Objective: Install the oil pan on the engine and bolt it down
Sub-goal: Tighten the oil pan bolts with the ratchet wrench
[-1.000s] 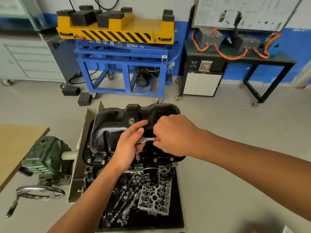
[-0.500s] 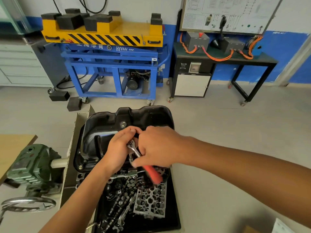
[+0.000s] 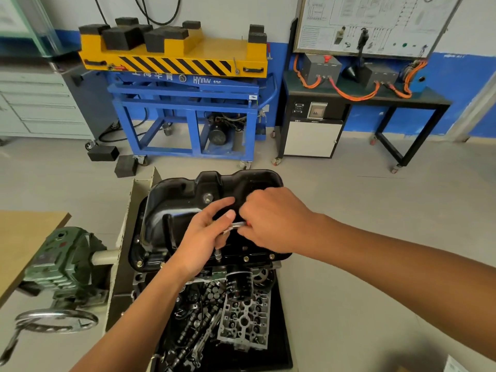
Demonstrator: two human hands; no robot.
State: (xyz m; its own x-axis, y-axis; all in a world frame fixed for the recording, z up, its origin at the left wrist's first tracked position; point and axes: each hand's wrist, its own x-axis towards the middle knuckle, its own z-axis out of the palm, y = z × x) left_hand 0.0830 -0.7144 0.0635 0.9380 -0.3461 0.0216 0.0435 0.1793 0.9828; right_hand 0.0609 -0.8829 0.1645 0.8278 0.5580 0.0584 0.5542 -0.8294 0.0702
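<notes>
Gripping the ratchet (image 3: 237,225) by its handle with the curled right hand (image 3: 271,221), fingers of the left hand (image 3: 204,237) wrapped round its head, extension pointing down at what looks like a bolt on the near flange. Under both hands, the black oil pan (image 3: 185,202), seated on the engine (image 3: 141,279). Just below, an oil filter (image 3: 239,287) over a black tray (image 3: 281,331) of loose parts; off left, a green gearbox (image 3: 64,261) and handwheel (image 3: 56,320).
</notes>
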